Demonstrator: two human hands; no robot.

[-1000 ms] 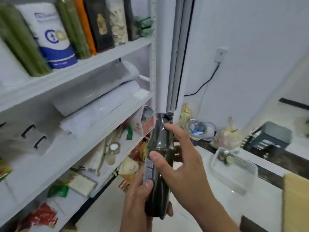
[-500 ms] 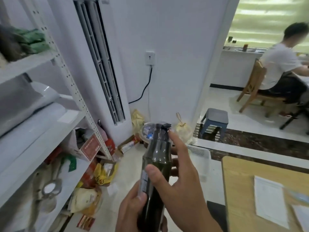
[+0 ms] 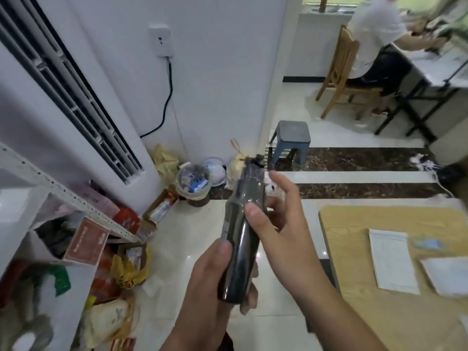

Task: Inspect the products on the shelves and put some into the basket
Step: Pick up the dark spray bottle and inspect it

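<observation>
Stool (image 3: 291, 141) beyond held bottle (image 3: 240, 239).

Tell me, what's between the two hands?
A dark bottle, seen from the head camera. The left hand grips its bottom; the right hand holds higher up.

Bottle (image 3: 239, 239): dark, glossy, smooth body with highlights along its length; material reads as plastic or glass, cannot tell which. Table (image 3: 354, 249): light wood-grain top, matt. Sheets (image 3: 391, 262) on it: white paper. Shelf upright (image 3: 63, 196): perforated metal, painted white. Floor (image 3: 192, 239): polished glossy tile. Stool (image 3: 292, 135): grey plastic. Chair (image 3: 339, 72): varnished wood.
</observation>
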